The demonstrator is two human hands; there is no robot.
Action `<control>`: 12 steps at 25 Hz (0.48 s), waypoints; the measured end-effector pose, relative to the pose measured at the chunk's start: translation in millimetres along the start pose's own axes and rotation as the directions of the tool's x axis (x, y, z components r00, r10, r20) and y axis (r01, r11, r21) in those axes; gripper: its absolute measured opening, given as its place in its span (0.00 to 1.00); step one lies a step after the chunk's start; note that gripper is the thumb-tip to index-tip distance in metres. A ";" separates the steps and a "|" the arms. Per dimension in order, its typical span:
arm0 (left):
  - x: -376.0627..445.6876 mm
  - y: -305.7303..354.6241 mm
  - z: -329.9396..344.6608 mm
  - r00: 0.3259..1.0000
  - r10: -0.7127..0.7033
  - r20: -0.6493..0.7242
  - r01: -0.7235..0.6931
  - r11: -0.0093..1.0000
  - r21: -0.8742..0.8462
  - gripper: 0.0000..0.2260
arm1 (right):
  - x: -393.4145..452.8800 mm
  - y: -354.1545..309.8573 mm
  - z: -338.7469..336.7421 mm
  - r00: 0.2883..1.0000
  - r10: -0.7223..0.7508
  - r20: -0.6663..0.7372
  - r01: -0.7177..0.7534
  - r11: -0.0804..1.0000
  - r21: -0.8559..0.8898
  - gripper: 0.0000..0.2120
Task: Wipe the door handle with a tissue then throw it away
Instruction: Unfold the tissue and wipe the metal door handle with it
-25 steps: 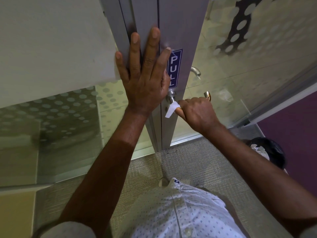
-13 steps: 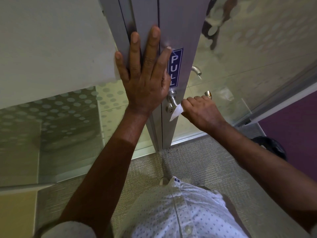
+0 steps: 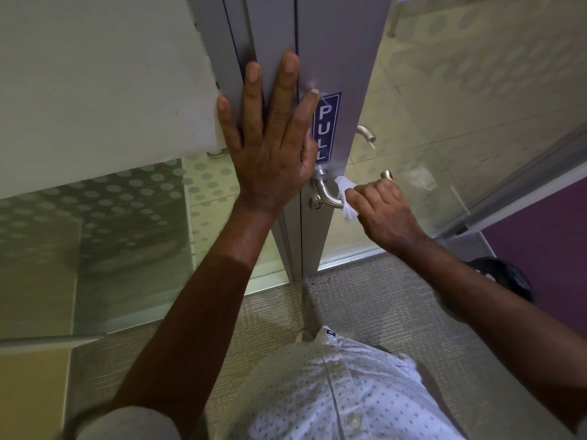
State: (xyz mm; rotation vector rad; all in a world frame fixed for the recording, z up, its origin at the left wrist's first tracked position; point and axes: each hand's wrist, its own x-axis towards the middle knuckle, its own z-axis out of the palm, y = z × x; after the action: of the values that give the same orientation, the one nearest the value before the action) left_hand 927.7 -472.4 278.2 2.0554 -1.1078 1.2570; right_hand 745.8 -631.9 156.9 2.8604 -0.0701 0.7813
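Note:
A brushed-steel lever door handle (image 3: 327, 192) sticks out of the grey door edge (image 3: 336, 58), under a blue PULL sticker (image 3: 327, 128). My right hand (image 3: 386, 214) is wrapped around the handle's outer part, holding a white tissue (image 3: 346, 196) against it. The handle's tip (image 3: 387, 175) pokes out beyond my knuckles. My left hand (image 3: 270, 147) lies flat with fingers spread on the door frame, just left of the handle. A small lock cylinder (image 3: 316, 201) sits below the lever.
A second handle (image 3: 365, 133) shows on the door's far side. Frosted dotted glass panels (image 3: 133, 217) stand left and right. A black-lined bin (image 3: 505, 277) sits on the carpet at the right, by a purple wall (image 3: 546, 249).
My right hand has slid with the tissue outward along the lever, away from its base, so the bend of the handle is now bare. My left hand has stayed flat on the door.

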 end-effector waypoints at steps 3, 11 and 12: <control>-0.1 0.4 0.5 1.000 -0.001 -0.002 0.001 1.000 -0.003 0.19 | 7.8 6.6 -4.5 0.999 -0.024 0.021 0.025 0.998 -0.057 0.12; 0.4 0.3 -0.6 1.000 -0.007 0.000 0.007 1.000 0.001 0.21 | 44.1 17.1 -17.3 0.949 -0.126 0.291 0.113 0.992 0.059 0.20; 0.4 0.1 -0.4 1.000 -0.008 -0.002 0.008 1.000 0.001 0.21 | 41.2 16.3 -17.5 0.954 -0.128 0.271 0.115 0.991 0.062 0.19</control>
State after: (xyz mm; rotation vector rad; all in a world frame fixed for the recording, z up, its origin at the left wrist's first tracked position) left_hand 927.5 -472.3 278.7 2.0567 -1.0979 1.2552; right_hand 771.1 -644.8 195.3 2.9631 0.0889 0.3638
